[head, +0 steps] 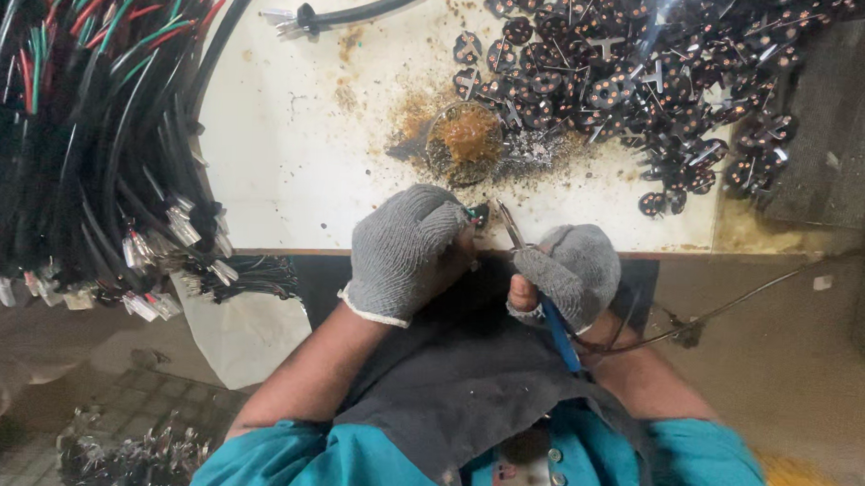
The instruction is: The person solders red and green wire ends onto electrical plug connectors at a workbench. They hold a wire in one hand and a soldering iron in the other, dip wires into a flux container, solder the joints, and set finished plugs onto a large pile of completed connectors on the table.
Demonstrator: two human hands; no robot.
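Note:
My left hand (408,252), in a grey knit glove, grips a small dark plug piece (478,214) at the near edge of the white bench (292,152). My right hand (570,272), also gloved, holds a soldering iron (546,295) with a blue handle. Its thin metal tip (508,222) points up toward the piece in my left hand. A cord (737,302) runs off to the right from the iron. Both hands sit close together over a dark cloth (466,369) on my lap.
A heap of round black plug inserts with metal pins (640,68) covers the bench's far right. A small round tin of brown flux (465,139) sits in a stained patch. Bundles of black cables with coloured wires (82,135) hang at left. A black cable (354,15) lies at top.

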